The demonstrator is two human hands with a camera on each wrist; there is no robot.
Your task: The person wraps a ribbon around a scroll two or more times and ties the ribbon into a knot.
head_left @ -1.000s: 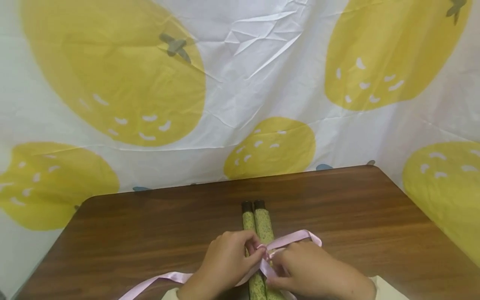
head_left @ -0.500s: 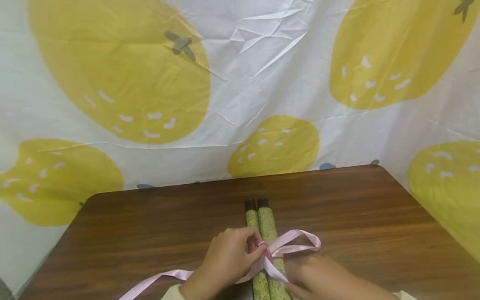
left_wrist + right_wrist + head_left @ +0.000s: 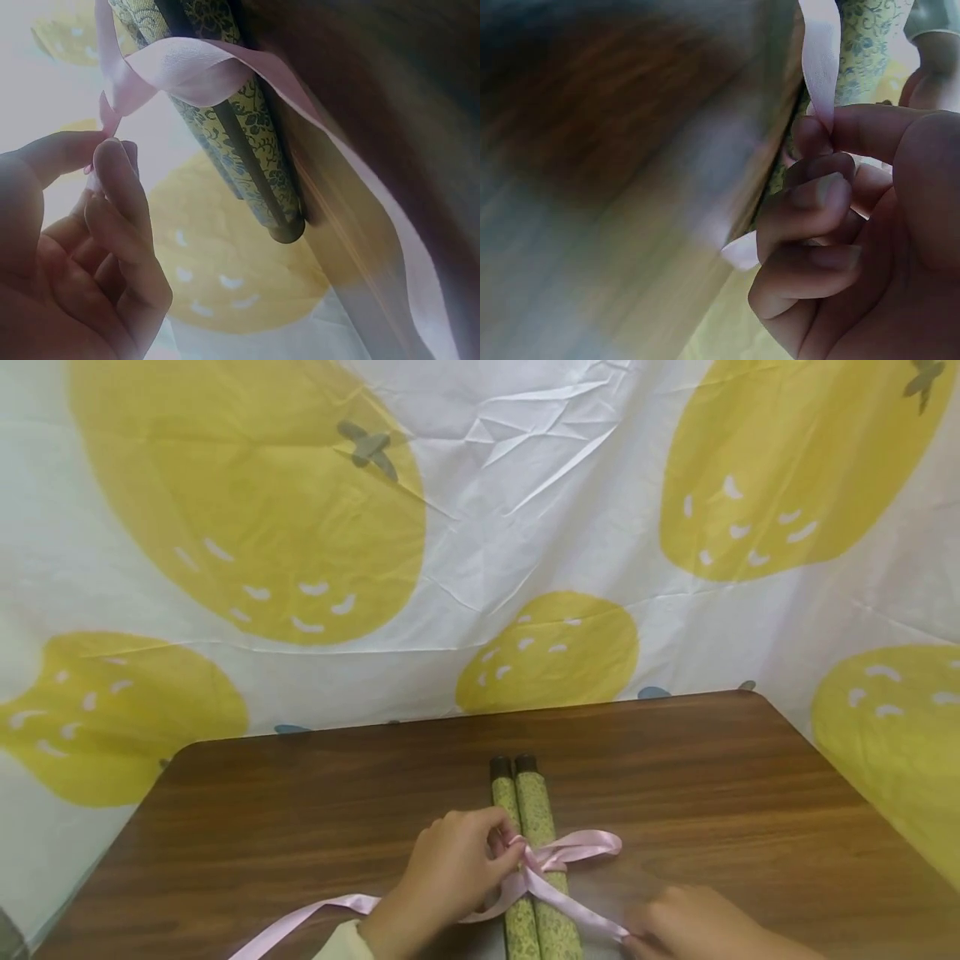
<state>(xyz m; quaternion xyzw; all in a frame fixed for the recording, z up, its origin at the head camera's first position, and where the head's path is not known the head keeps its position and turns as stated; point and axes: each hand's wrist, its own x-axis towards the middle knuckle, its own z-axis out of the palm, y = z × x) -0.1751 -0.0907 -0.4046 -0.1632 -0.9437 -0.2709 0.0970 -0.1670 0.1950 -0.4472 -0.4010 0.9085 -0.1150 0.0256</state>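
Two yellow-green scroll rolls (image 3: 536, 814) with dark end knobs lie side by side on the table; the left wrist view shows their blue floral pattern. A pink satin ribbon (image 3: 573, 910) crosses them, with a loop sticking out to the right. My left hand (image 3: 453, 868) is over the left roll and pinches the ribbon between thumb and forefinger, as the left wrist view also shows. Right of the rolls, my right hand (image 3: 690, 922) pinches a ribbon end, drawn out from the crossing. The near ends of the rolls are out of frame.
The brown wood-grain table (image 3: 300, 810) has rounded far corners. Behind it hangs a white cloth (image 3: 525, 468) printed with yellow fruit. A long ribbon tail runs left past my left wrist to the near edge of the head view.
My right hand has moved right, away from the rolls, drawing the ribbon end out with it. The loop on the right has become smaller. My left hand keeps its pinch near the crossing.
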